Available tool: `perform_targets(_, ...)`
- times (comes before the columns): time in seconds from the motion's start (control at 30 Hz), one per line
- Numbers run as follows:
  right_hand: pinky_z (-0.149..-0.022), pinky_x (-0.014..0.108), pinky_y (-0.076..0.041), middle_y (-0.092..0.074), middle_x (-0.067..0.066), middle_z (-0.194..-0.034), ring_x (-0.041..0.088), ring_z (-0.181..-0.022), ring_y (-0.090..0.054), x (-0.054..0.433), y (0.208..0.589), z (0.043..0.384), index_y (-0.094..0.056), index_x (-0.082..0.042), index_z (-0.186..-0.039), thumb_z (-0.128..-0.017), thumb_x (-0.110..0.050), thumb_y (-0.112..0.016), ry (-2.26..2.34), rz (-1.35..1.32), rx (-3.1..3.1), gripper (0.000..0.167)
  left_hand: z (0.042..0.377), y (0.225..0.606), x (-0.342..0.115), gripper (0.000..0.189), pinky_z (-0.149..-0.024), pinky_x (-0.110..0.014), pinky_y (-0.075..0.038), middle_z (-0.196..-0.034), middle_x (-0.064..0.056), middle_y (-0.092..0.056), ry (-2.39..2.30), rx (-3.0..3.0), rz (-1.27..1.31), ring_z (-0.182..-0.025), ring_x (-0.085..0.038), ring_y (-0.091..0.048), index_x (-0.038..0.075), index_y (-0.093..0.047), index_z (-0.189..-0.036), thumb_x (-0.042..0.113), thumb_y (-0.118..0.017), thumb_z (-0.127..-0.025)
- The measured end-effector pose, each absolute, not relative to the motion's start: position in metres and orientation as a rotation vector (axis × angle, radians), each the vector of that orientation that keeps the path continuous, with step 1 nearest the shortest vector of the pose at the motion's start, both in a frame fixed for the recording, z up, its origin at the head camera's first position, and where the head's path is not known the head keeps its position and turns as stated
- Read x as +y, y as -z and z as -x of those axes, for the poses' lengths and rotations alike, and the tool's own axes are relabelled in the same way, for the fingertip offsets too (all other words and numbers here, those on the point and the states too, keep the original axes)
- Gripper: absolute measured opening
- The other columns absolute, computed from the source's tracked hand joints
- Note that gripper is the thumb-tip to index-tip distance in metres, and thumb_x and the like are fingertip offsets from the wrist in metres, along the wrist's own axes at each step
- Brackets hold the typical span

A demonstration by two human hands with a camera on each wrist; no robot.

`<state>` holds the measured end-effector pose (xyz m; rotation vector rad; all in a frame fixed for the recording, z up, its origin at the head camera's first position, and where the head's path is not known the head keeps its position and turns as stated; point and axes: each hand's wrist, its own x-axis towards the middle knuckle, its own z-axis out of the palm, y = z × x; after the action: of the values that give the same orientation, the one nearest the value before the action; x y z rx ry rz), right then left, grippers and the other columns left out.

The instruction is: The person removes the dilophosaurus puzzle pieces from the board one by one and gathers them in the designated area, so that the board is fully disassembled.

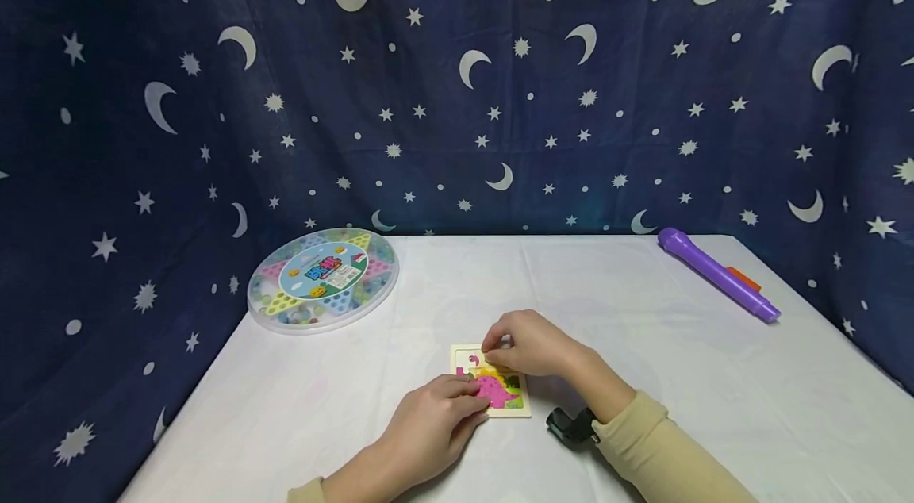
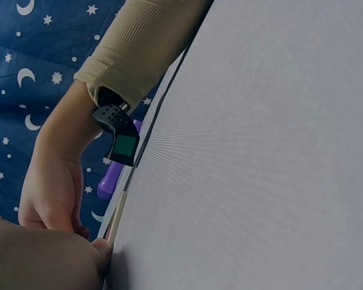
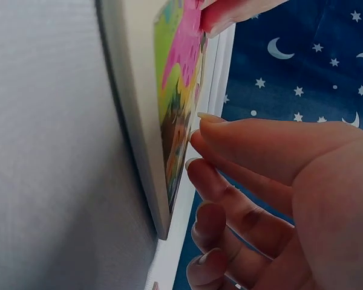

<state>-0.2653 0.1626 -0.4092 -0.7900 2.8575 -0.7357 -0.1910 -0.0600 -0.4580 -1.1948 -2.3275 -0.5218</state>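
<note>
A small jigsaw puzzle (image 1: 524,411) in a pale square frame lies on the white table, showing a pink dinosaur against yellow and green. At its upper left is a white patch with a small pink mark. My left hand (image 1: 437,425) rests on the puzzle's left and lower side, with fairly straight fingertips on the dinosaur and the thumb by the near edge. Over the upper right of the puzzle is my right hand (image 1: 534,343), thumb and forefinger brought close together. In the right wrist view its fingertips (image 3: 213,118) are right at the puzzle's face, and nothing shows between them.
A round clear case (image 1: 323,281) with star-patterned board and coloured marbles lies at the back left. At the back right is a purple stick (image 1: 717,274) with a rounded knob, an orange piece (image 1: 743,278) beside it. A black device (image 1: 571,425) sits at my right wrist.
</note>
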Motion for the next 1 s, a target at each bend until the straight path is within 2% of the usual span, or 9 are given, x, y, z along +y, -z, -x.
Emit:
perform_targets(0.8, -0.084, 0.039, -0.053, -0.068, -0.014, -0.090, 0.011, -0.088, -0.061, 0.1644, 0.4100, 0.2636, -0.082, -0.020, -0.097, -0.091, -0.023, -0.078, 0.646, 0.847, 2.904, 0.008, 0.1915, 0.4582, -0.0583, 0.015, -0.089, -0.032, -0.057, -0.108, 0.000, -0.075, 0.552, -2.296, 1.201, -0.107, -0.014, -0.068, 0.017, -0.082, -0.104, 0.023, -0.080, -0.091)
perform_targets(1.0, -0.080, 0.037, -0.052, -0.065, -0.013, -0.086, 0.009, -0.084, -0.059, 0.1579, 0.4059, 0.2590, -0.082, -0.019, -0.095, -0.092, -0.023, -0.077, 0.566, 0.862, 2.942, 0.007, 0.1915, 0.4579, -0.0590, 0.014, -0.088, -0.032, -0.057, -0.107, 0.001, -0.074, 0.556, -2.292, 1.195, -0.105, -0.013, -0.068, 0.017, -0.082, -0.103, 0.023, -0.080, -0.090)
